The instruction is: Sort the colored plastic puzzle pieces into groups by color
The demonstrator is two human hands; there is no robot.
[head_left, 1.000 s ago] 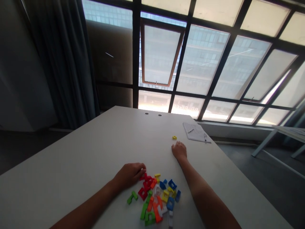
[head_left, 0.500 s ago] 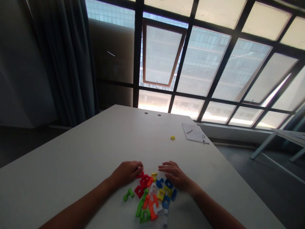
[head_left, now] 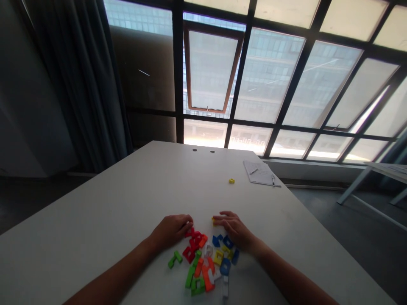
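Observation:
My right hand [head_left: 233, 228] has its fingertips on a small yellow block [head_left: 213, 220], beyond a loose pile of coloured pieces. My left hand [head_left: 173, 229] rests at the pile's far left, fingers curled together beside a red block [head_left: 190, 232]; what they hold, if anything, is hidden. Between my forearms lie more red pieces [head_left: 188, 255], green blocks [head_left: 198, 286], orange blocks [head_left: 208, 279], white pieces [head_left: 225, 287], yellow blocks [head_left: 218, 257] and blue blocks [head_left: 225, 266]. A separate green piece [head_left: 174, 259] lies near my left forearm.
Farther out on the white table [head_left: 143, 190] sits another yellow block [head_left: 232, 181]. Paper sheets [head_left: 260, 173] with two pens lie by the right edge. Windows and a dark curtain [head_left: 85, 84] stand beyond. A second table [head_left: 388, 171] is at the right.
My right fingers have drawn the yellow block off the pile's far edge, away from me. My left hand stays curled by the red blocks. The view has shifted slightly.

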